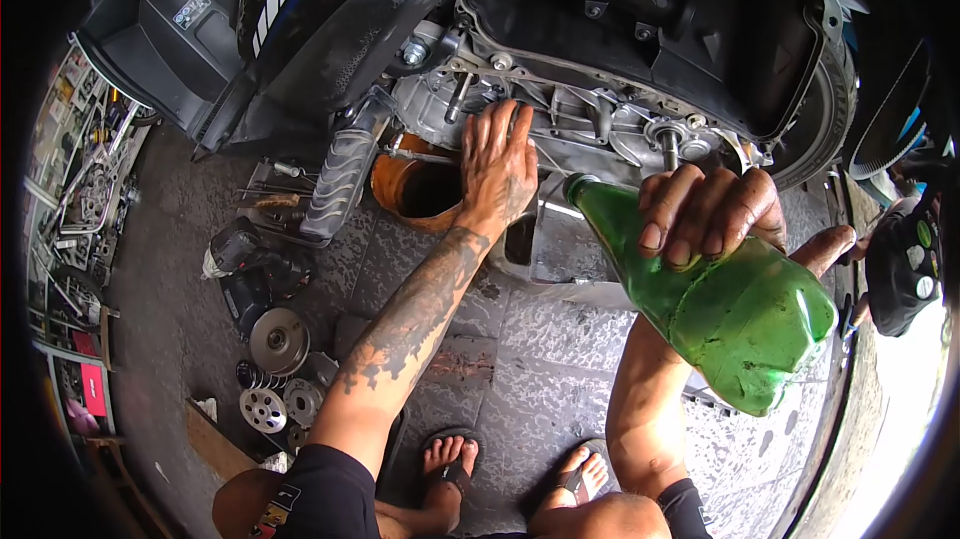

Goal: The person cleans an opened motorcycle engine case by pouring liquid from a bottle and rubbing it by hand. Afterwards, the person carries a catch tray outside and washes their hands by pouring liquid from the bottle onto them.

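Observation:
My left hand (pixel 497 164) reaches onto the open metal engine case (pixel 570 124) of a motorbike, fingers pressed together against its surface; whether they pinch anything small is hidden. My right hand (pixel 715 214) is wrapped around a dented green plastic bottle (pixel 735 309), tilted with its uncapped neck pointing up and left toward the case. Some liquid shows in the bottle's lower part. Beneath the case, left of my left hand, sits an orange-brown round container (pixel 390 184). A shaft (pixel 668 144) sticks out of the case near the bottle's neck.
On the floor at the left lie a power drill (pixel 245 279), a round metal clutch part (pixel 278 341) and a drilled disc (pixel 263 409). A ribbed silver cover (pixel 340 179) stands beside the container. The rear tyre (pixel 830 119) is at the right, shelves (pixel 85 199) far left.

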The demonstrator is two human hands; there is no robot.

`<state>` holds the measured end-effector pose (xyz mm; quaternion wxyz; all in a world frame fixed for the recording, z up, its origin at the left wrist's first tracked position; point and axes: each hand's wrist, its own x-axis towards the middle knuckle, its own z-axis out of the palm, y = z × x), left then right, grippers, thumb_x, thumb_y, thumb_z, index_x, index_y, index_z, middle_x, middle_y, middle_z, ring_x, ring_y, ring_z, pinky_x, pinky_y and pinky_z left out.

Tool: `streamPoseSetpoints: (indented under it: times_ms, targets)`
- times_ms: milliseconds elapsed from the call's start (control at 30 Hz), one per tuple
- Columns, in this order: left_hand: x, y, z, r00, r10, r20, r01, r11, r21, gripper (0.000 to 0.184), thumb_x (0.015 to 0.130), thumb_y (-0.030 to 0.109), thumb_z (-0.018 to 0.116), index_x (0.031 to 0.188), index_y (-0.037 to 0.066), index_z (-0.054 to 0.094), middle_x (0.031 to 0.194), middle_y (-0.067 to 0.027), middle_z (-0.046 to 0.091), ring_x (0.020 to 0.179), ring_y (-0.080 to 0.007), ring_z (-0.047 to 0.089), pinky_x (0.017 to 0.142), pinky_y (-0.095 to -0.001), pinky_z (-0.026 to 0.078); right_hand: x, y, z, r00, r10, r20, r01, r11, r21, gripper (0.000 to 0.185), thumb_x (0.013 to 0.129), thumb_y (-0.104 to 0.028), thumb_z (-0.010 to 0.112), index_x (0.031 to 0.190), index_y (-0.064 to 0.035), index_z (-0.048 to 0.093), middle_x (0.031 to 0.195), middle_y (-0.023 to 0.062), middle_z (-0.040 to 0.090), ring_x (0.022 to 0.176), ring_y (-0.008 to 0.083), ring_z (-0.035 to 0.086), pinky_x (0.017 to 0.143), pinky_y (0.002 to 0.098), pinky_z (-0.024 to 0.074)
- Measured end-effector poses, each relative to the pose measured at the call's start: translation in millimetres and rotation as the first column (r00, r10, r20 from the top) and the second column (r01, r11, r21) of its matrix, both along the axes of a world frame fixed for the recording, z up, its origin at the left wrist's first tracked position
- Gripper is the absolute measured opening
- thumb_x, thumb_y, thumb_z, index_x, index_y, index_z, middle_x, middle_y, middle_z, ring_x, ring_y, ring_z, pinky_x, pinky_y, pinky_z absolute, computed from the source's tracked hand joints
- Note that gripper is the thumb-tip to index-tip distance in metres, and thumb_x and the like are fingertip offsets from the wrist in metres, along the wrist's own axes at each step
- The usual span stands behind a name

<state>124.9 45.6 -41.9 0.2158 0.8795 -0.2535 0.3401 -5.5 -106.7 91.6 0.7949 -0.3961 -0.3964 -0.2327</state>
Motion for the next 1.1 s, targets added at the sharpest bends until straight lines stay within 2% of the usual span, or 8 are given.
streamPoseSetpoints:
  times_ms: [167, 233, 333, 600, 800, 1100]
  targets:
    - [-3, -1, -2, 1.0, 0.023, -0.009, -0.023, 0.999, -0.046, 0.039, 0.086, 0.012, 0.056, 0.124, 0.004, 0.053, 0.128, -0.0139, 0.046, 0.117, -0.034, 0.043, 0.101, -0.0477, 0.034, 1, 5, 7, 1.0, -0.024, -0.015, 0.025, 0.998, 0.055, 0.089, 0.088, -0.076, 0.005, 0.068, -0.0029, 0.051, 0.058, 0.0141, 0.052, 0.055, 0.0298, 0.055, 0.067, 0.0419, 0.0425]
    - [-8, 1, -3, 0.996, 0.023, -0.086, -0.032, 0.994, -0.108, 0.036, 0.087, 0.012, 0.056, 0.122, 0.004, 0.052, 0.127, -0.0144, 0.045, 0.114, -0.0356, 0.044, 0.099, -0.0474, 0.035, 4, 5, 7, 1.0, -0.019, -0.014, 0.019, 0.998, 0.066, 0.089, 0.087, -0.077, 0.005, 0.068, -0.0028, 0.051, 0.058, 0.014, 0.052, 0.055, 0.0296, 0.055, 0.066, 0.0417, 0.0428]
    - [-8, 4, -4, 0.998, 0.014, -0.069, -0.024, 0.989, -0.147, 0.035, 0.087, 0.012, 0.055, 0.12, 0.004, 0.051, 0.127, -0.0151, 0.046, 0.113, -0.0359, 0.044, 0.098, -0.0471, 0.036, 7, 8, 5, 1.0, -0.015, -0.012, 0.016, 0.997, 0.071, 0.09, 0.087, -0.078, 0.005, 0.068, -0.0027, 0.052, 0.058, 0.0138, 0.052, 0.055, 0.0294, 0.055, 0.065, 0.0414, 0.0432]
    - [-2, 5, 1, 0.999, 0.028, -0.024, -0.031, 0.987, -0.16, 0.043, 0.086, 0.011, 0.055, 0.128, 0.004, 0.046, 0.126, -0.0166, 0.046, 0.113, -0.0353, 0.045, 0.098, -0.0467, 0.036, 11, 12, 2, 1.0, -0.012, -0.013, 0.013, 0.996, 0.086, 0.092, 0.085, -0.079, 0.005, 0.068, -0.0024, 0.053, 0.057, 0.0134, 0.053, 0.054, 0.0288, 0.055, 0.062, 0.0406, 0.0442]
    - [-2, 3, 1, 0.995, 0.05, -0.088, -0.063, 0.986, -0.157, 0.045, 0.087, 0.012, 0.055, 0.13, 0.006, 0.046, 0.126, -0.0159, 0.047, 0.113, -0.0349, 0.045, 0.096, -0.047, 0.037, 3, 11, 6, 0.999, -0.034, -0.025, 0.036, 0.995, 0.096, 0.094, 0.084, -0.081, 0.004, 0.068, -0.0021, 0.054, 0.057, 0.0131, 0.053, 0.054, 0.0283, 0.055, 0.06, 0.04, 0.0449]
    - [-3, 7, -3, 0.994, 0.052, -0.093, -0.065, 0.987, -0.144, 0.046, 0.088, 0.013, 0.053, 0.132, 0.004, 0.043, 0.129, -0.0173, 0.045, 0.116, -0.0361, 0.045, 0.098, -0.047, 0.036, -1, 15, 10, 0.998, -0.046, -0.049, 0.05, 0.995, 0.087, 0.097, 0.082, -0.083, 0.004, 0.069, -0.0018, 0.055, 0.056, 0.0126, 0.053, 0.053, 0.0277, 0.055, 0.057, 0.0391, 0.0461]
